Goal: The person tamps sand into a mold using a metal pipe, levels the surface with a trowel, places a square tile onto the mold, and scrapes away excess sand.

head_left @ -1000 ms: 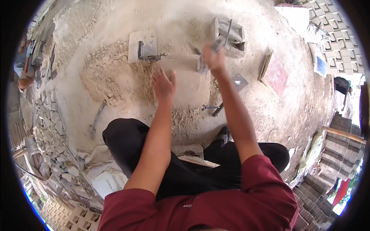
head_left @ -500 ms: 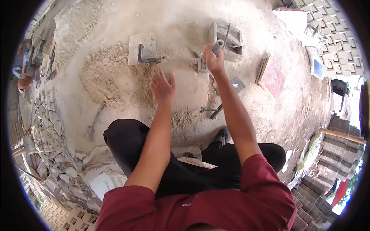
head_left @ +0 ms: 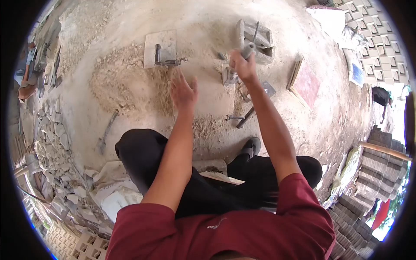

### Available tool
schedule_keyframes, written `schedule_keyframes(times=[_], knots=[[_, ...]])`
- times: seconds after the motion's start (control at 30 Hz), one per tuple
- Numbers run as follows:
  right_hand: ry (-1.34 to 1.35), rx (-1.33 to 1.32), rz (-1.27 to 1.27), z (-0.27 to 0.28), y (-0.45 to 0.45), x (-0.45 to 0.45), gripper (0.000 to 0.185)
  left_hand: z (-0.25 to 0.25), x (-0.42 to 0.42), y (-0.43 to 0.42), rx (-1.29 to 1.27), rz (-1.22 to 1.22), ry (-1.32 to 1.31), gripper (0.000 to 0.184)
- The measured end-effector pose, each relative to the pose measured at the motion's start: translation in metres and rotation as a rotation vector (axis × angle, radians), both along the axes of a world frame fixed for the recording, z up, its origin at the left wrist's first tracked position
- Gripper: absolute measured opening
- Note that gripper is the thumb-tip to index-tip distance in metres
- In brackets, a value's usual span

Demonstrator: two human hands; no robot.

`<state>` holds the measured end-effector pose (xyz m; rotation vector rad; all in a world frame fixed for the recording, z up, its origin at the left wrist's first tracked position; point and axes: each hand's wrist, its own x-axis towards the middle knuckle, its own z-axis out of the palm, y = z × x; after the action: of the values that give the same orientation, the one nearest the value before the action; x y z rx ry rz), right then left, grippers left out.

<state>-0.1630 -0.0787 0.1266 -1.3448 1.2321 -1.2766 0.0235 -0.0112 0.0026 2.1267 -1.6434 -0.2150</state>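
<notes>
Maroon shirt (head_left: 242, 238), unreadable chest mark (head_left: 216, 223), left grip (head_left: 184, 93) splayed over slab (head_left: 212, 95), right grip (head_left: 244, 66) clenched round grey tool (head_left: 248, 50)

Smooth matt slab (head_left: 212, 97), dull metal clamp (head_left: 168, 62) — rough soil (head_left: 115, 82)

Under the grip (head_left: 243, 65), pale, dusty earth floor (head_left: 125, 26); far right of it, rows of patterned pale blocks (head_left: 368, 41); right and nearer the camera, stacked grey slabs (head_left: 372, 177) beside glaring daylight (head_left: 382, 234); far left, broken stones (head_left: 54, 132).
</notes>
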Motion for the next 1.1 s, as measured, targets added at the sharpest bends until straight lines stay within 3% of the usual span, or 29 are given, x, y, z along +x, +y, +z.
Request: schedule_keyframes(times=[0.03,0.17,0.27,0.33,0.47,0.53,0.57,0.67,0.8,0.93,1.03,1.1], knots=[[-0.139,0.116,0.012,0.012,-0.004,-0.003,0.035,-0.001,0.0,-0.003,0.009,0.009,-0.004,0.075],[-0.296,0.01,0.059,0.037,0.012,-0.005,0.036,-0.004,0.001,-0.002,0.052,0.021,-0.023,0.074],[-0.153,-0.104,-0.044,-0.042,0.029,-0.008,0.035,-0.001,0.0,-0.002,0.04,0.023,-0.02,0.074],[-0.275,-0.068,0.032,-0.021,0.026,-0.006,0.032,0.001,0.001,-0.006,0.061,0.029,-0.023,0.074],[-0.152,-0.023,0.007,0.012,0.028,-0.011,0.033,0.002,-0.001,-0.002,0.047,0.022,0.021,0.073],[-0.329,-0.043,0.031,0.031,0.035,-0.006,0.033,0.002,-0.001,0.0,0.071,0.023,0.008,0.073],[-0.174,-0.034,-0.025,0.036,0.042,0.0,0.036,0.005,0.0,-0.001,0.071,0.02,-0.007,0.073],[-0.164,-0.058,-0.114,-0.023,0.055,0.002,0.036,0.001,-0.001,-0.002,0.063,0.022,-0.031,0.073],[-0.27,0.054,-0.08,0.012,0.044,-0.002,0.037,0.004,-0.001,-0.001,0.075,0.011,-0.015,0.073],[-0.178,-0.07,-0.069,0.04,0.057,-0.003,0.042,-0.002,0.001,0.005,0.079,0.018,0.008,0.073],[-0.106,-0.119,-0.061,-0.033,0.076,-0.004,0.036,0.007,-0.001,-0.002,0.065,0.022,0.017,0.074],[-0.111,-0.069,-0.079,-0.024,0.066,0.0,0.034,0.008,0.0,-0.003,0.072,0.026,0.016,0.074]])
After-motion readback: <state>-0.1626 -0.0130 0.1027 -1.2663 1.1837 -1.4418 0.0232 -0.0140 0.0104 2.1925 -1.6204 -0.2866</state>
